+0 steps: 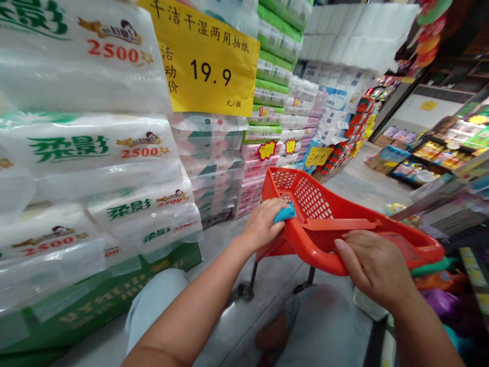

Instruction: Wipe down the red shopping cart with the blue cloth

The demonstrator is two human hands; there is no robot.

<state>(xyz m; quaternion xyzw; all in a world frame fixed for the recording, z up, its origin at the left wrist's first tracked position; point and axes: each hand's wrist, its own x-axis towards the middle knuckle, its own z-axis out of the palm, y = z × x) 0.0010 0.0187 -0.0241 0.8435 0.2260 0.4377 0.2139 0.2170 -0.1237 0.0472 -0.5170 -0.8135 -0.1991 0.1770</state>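
A red plastic shopping cart (313,204) with a perforated basket stands in front of me, its handle end towards me. My left hand (267,219) is closed round a small blue cloth (284,213) and pressed against the left corner of the cart's rim. On the right side of the handle (321,261), my right hand (376,265) is wrapped round the red bar, thumb on top. Inside the part of the basket that shows, I see only its red walls and a red flap. The cart's far bottom is hidden.
Stacked tissue packs (76,153) rise close on my left, with a yellow price sign (214,61) hanging over them. Grey floor tiles (355,165) run ahead between the shelves. Shelves of goods (439,153) line the right, with a purple item (441,302) low beside my right arm.
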